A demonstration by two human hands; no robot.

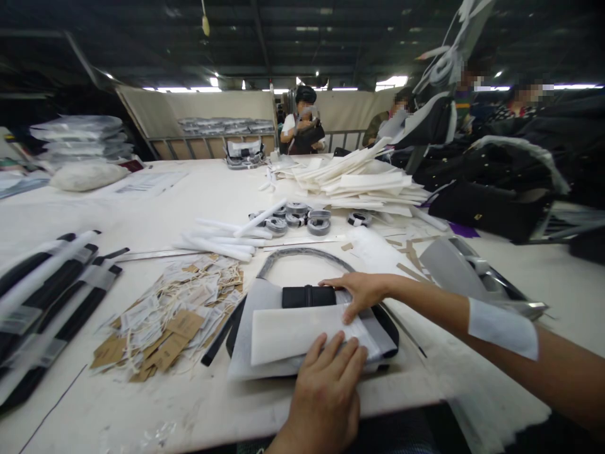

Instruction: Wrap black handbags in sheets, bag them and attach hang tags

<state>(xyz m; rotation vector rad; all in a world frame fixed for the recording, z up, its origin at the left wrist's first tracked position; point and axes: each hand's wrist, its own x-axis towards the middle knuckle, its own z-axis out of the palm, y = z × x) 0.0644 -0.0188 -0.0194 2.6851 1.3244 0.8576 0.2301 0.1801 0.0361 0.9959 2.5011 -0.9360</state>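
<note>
Your left hand (331, 381), fingers loosely spread and gripping nothing visible, rests on a white sheet (283, 334) at lower centre; your right hand (357, 291), thumb and forefinger parted, spans that sheet and the dark face of a black bag (297, 298) at centre. Pale sheeting covers much of the bag and its handle (307, 252) appears filmed; the dark face is bare, so the covering looks only part done. From left to right, bare worktop (89, 410) opens at lower left, paper tags (184, 324) crowd left of centre, the worktop's near edge leaves you scant room below the bag, and a grey sheet (442, 268) bounds your forearm at right.
</note>
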